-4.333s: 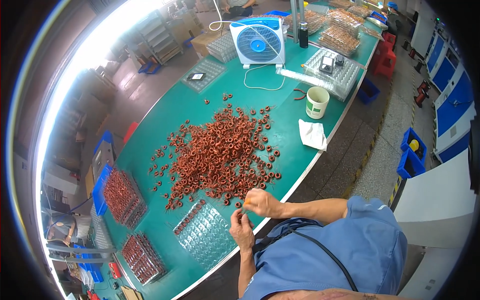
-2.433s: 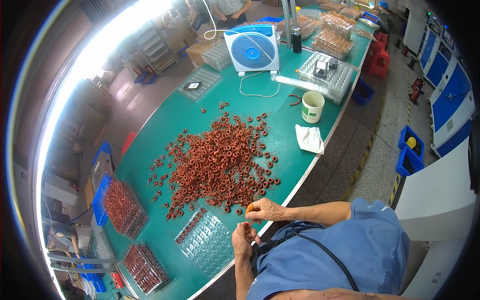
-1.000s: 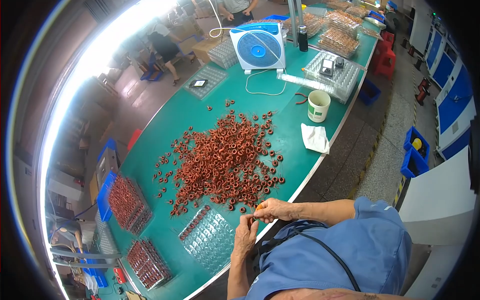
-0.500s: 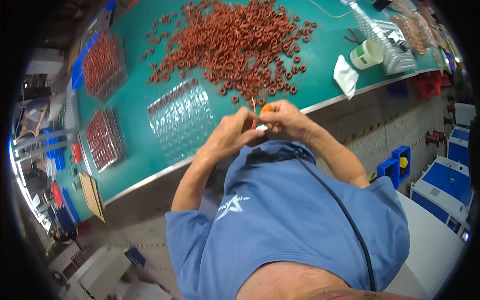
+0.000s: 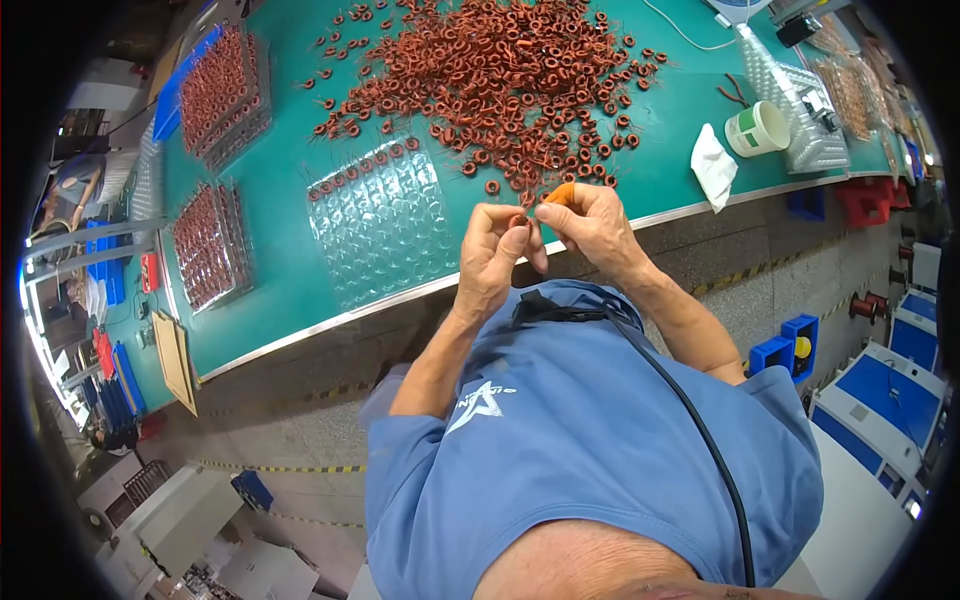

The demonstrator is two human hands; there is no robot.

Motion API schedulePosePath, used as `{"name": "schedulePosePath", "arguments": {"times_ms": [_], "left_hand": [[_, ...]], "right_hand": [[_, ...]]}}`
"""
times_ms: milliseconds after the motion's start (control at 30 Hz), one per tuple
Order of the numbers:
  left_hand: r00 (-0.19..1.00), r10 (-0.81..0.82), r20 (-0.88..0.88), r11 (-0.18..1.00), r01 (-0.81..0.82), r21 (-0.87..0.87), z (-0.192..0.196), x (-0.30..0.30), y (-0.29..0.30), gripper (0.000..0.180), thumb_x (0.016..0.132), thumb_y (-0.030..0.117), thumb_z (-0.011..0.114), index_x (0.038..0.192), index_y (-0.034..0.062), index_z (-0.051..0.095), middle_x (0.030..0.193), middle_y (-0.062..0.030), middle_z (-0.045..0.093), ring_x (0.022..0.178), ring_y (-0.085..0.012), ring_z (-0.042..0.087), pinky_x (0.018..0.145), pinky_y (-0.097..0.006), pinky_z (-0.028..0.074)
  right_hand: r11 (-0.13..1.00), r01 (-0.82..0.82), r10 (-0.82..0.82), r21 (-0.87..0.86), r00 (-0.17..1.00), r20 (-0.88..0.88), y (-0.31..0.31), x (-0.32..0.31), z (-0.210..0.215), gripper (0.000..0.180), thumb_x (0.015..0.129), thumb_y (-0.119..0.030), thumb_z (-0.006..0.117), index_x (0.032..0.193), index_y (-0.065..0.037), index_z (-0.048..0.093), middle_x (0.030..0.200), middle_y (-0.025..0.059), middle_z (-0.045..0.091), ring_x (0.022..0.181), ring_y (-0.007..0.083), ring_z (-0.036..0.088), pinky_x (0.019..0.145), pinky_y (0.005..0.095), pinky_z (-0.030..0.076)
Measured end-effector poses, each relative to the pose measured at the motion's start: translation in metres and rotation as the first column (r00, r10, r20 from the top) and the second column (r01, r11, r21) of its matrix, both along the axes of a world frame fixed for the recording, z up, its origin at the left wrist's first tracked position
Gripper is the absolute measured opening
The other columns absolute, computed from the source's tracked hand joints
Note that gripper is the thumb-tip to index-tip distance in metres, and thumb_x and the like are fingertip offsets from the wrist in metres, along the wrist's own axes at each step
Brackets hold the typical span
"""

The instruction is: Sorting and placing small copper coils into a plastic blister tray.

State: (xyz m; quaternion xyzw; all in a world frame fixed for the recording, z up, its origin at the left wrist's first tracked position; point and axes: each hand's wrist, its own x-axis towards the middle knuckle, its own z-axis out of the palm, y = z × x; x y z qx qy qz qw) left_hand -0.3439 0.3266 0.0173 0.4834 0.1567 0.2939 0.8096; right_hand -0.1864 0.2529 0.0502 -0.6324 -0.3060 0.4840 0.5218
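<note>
My left hand [image 5: 490,258] pinches a small red-brown ring coil [image 5: 519,221] between thumb and fingers, just above the near edge of the green table. Right beside it is my right hand [image 5: 598,228], its thumb and index finger closed together close to the coil. An orange piece [image 5: 561,193] shows along the right index finger; whether it is a finger cover or something held, I cannot tell. What lies between the right fingertips is too small to make out. Beyond both hands spreads a large heap of similar ring coils [image 5: 490,75] with thin wire leads.
A clear plastic tray [image 5: 385,235] left of my hands has one row of coils along its far edge. Filled coil trays [image 5: 212,245] stand farther left. To the right are a white cup [image 5: 757,130], a crumpled white tissue [image 5: 713,168] and dark-handled pliers [image 5: 733,90].
Both hands have risen away from my body toward the heap. My left hand has turned more upright, and the coil now shows at its fingertips. The whole view has shifted slightly.
</note>
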Motion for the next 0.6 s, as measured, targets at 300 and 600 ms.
{"name": "schedulePosePath", "arguments": {"times_ms": [300,600], "left_hand": [[0.976,0.042,-0.212,0.998,-0.033,0.044,0.000,-0.001,0.005,0.041,0.099,0.014,0.042,0.136,-0.0004,0.030,0.080,-0.0077,0.054,0.066,-0.0135,0.053,0.063,-0.027,0.045],[0.972,0.010,-0.234,0.997,-0.029,-0.077,-0.004,-0.006,0.000,0.027,0.099,0.024,0.051,0.109,-0.0008,0.056,0.077,-0.0067,0.059,0.063,-0.0138,0.057,0.058,-0.026,0.050]], "right_hand": [[0.988,-0.047,0.085,0.144,0.960,-0.269,0.011,0.000,-0.025,0.034,0.086,-0.010,0.067,0.117,0.000,0.058,0.107,0.0075,0.064,0.097,0.0133,0.060,0.088,0.0306,0.048],[0.976,0.017,-0.032,0.218,0.997,0.065,-0.009,-0.015,-0.018,0.037,0.083,-0.025,0.072,0.108,0.001,0.064,0.101,0.0086,0.064,0.096,0.0159,0.060,0.083,0.0297,0.048]]}}
